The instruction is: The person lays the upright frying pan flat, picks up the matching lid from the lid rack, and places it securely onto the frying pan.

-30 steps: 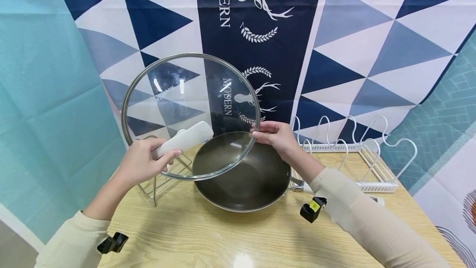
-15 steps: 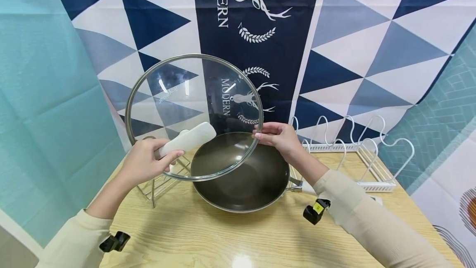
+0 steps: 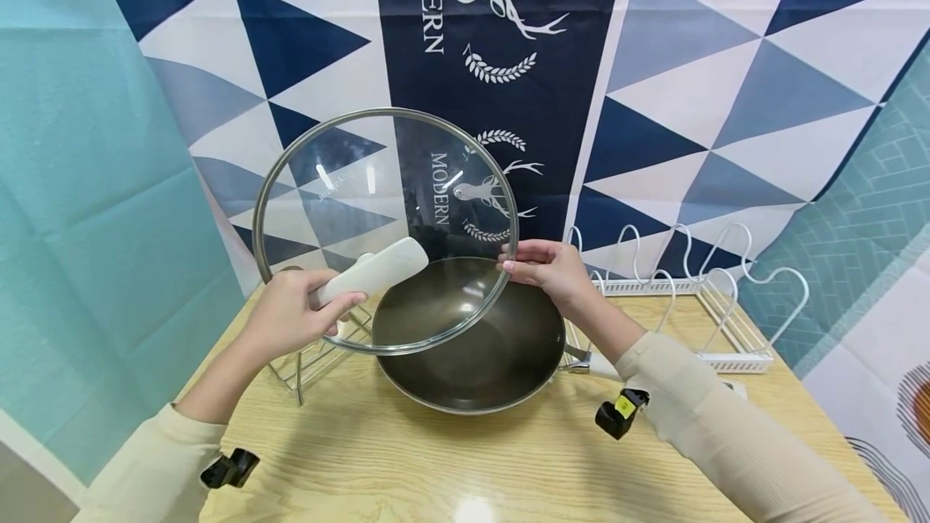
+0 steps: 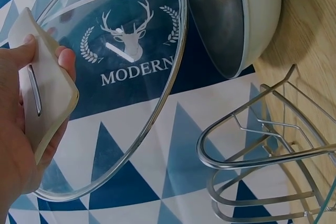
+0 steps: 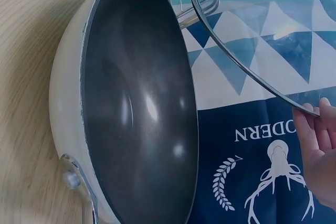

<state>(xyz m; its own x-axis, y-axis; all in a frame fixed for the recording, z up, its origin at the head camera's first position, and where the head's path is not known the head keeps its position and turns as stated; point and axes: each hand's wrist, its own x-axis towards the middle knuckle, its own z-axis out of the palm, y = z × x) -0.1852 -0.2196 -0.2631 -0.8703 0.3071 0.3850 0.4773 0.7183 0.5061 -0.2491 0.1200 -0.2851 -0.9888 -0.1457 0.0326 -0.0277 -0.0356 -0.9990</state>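
A round glass lid (image 3: 349, 176) with a metal rim is held tilted above a dark-lined wok (image 3: 472, 370). My left hand (image 3: 291, 313) grips the lid's long white handle (image 3: 381, 269), thumb on the near side and fingers curled behind. At the lid's right edge my right hand (image 3: 552, 277) pinches the rim between thumb and fingers. The wok, cream outside and grey inside, rests on the wooden table below, its handle (image 3: 599, 366) pointing right, partly behind the right sleeve. In the right wrist view the lid's rim (image 5: 252, 74) hangs apart from the wok (image 5: 142, 108).
To the left of the wok stands a metal wire rack (image 4: 257, 150), partly behind the lid and left hand. A white rack (image 3: 697, 293) with tall wire loops occupies the table's right side. A patterned cloth (image 3: 654, 103) hangs behind the wooden table (image 3: 407, 466).
Both hands have moved slightly right with the lid, relative to the wok. Their hold on the handle and rim is the same. The wok and racks have stayed in place.
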